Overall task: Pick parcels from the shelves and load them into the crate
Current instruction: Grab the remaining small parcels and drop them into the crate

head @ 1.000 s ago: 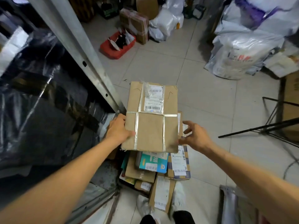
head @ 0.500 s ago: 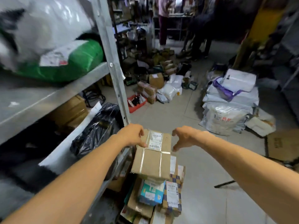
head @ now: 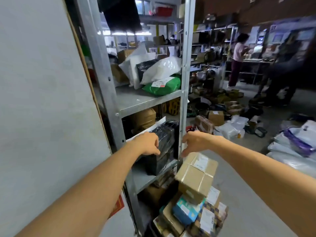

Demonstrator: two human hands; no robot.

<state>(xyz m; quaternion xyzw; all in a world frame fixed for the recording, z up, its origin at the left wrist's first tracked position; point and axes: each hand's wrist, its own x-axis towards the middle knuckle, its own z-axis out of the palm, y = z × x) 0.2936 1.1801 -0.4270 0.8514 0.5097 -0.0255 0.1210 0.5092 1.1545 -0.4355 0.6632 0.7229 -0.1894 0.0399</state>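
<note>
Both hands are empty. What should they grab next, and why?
Probably reach forward and grip the black plastic-wrapped parcel on the grey metal shelf: the left hand and right hand hold nothing and hover just before it.

white panel at left (red sticker low down), person in pink top beyond, grey floor

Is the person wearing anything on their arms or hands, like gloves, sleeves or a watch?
No. The left forearm and right forearm are bare to the frame edge, no sleeve in view. The left hand and right hand wear no gloves, and no watch, band or ring shows.
</note>
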